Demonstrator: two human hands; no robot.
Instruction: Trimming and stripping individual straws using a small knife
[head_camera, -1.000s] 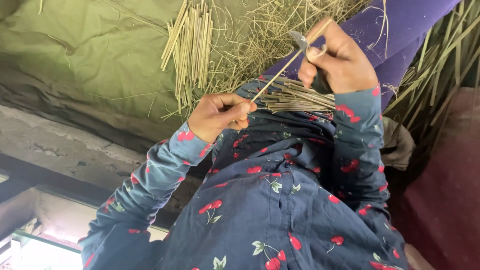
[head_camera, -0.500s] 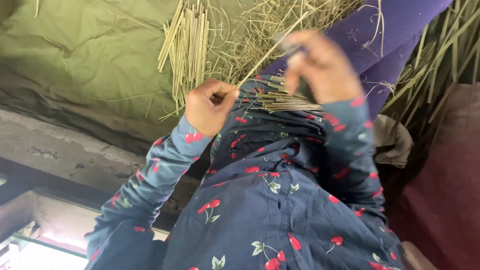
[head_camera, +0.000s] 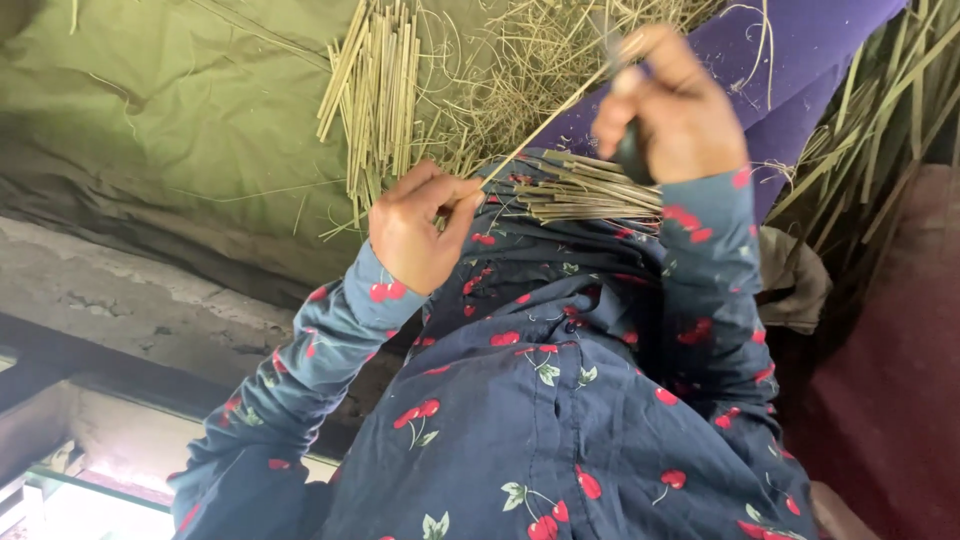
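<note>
Fingers of the left hand (head_camera: 420, 225) pinch the near end of a thin pale reed stalk (head_camera: 545, 125), thumb pressed against forefinger. The right hand (head_camera: 675, 110) is closed around the stalk's far end and what looks like a small dark tool, though motion blur hides the details. The stalk runs taut between the hands, above a cut bundle of stalks (head_camera: 590, 190) lying on the lap. It looks very light, stiff along its length yet likely to snap or split if bent sharply, so gripping near the ends suits it. More cut stalks (head_camera: 375, 90) lie on the green cloth (head_camera: 170, 110), beside loose straw (head_camera: 530, 60).
</note>
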